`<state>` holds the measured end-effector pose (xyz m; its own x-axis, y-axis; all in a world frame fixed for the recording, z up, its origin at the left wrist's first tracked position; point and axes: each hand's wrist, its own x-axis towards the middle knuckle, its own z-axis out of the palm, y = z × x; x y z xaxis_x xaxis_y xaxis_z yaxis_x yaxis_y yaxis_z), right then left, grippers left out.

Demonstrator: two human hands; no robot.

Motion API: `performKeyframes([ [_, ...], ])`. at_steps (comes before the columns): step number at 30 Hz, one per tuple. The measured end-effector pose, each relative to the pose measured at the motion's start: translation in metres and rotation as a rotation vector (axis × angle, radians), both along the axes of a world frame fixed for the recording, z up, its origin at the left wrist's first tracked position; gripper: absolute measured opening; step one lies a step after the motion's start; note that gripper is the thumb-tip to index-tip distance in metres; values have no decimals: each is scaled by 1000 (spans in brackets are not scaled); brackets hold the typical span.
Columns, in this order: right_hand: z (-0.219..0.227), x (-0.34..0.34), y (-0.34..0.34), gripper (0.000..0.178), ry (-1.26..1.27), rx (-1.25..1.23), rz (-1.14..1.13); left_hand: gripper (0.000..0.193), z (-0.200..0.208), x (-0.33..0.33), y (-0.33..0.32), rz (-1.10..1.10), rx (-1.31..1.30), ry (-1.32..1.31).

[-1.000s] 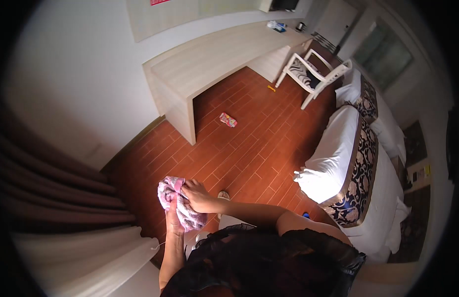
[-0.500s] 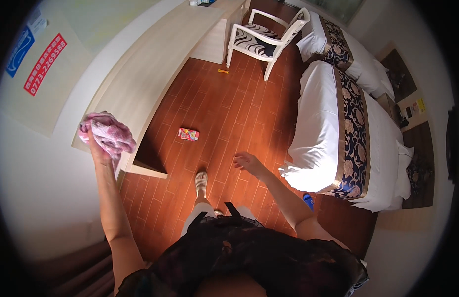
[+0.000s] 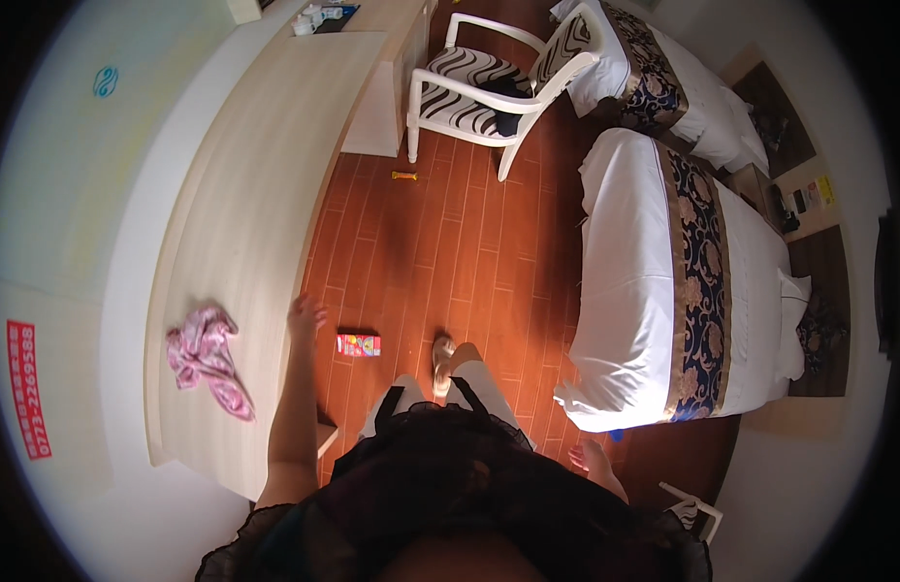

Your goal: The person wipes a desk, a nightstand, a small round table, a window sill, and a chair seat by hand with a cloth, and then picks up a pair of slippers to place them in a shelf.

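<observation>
A crumpled pink and white cloth [image 3: 209,361] lies on the long pale wooden desk [image 3: 266,175] to my left. My left hand [image 3: 306,317] hangs by the desk's edge, right of the cloth and apart from it. It is empty, with its fingers loosely apart. Low on the right, my right hand [image 3: 592,456] is held out near the corner of the closer bed. Nothing is in it and its fingers are spread; my dark top hides part of the forearm.
A red and pink box [image 3: 359,345] and a small yellow object [image 3: 404,176] lie on the wood-look floor [image 3: 450,252]. A white armchair [image 3: 469,97] with a striped seat stands ahead. Two white beds [image 3: 625,281] with dark patterned runners line the right. Small items [image 3: 319,17] sit on the desk's far end.
My left hand has let go of the pink cloth, which now lies on the desk, and has moved right. My right hand has dropped lower and to the right. The view has moved forward.
</observation>
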<state>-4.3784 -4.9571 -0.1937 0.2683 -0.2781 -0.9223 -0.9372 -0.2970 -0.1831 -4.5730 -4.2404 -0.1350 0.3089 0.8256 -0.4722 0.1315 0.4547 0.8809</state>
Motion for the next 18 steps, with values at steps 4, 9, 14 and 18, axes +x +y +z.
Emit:
performKeyframes([
  [4, -60, 108, 86, 24, 52, 234, -374, 38, 5, 198, 30, -296, -112, -85],
  [9, -122, 310, 349, 22, -9, 812, -365, 37, -25, 289, 88, -608, -129, 156],
  [14, -86, 465, 675, 19, 41, 1191, -432, 35, -34, 260, 146, -477, -265, 512],
  [18, -64, 550, 825, 78, -37, 1203, -605, 35, -30, 281, 179, -435, -376, 584],
])
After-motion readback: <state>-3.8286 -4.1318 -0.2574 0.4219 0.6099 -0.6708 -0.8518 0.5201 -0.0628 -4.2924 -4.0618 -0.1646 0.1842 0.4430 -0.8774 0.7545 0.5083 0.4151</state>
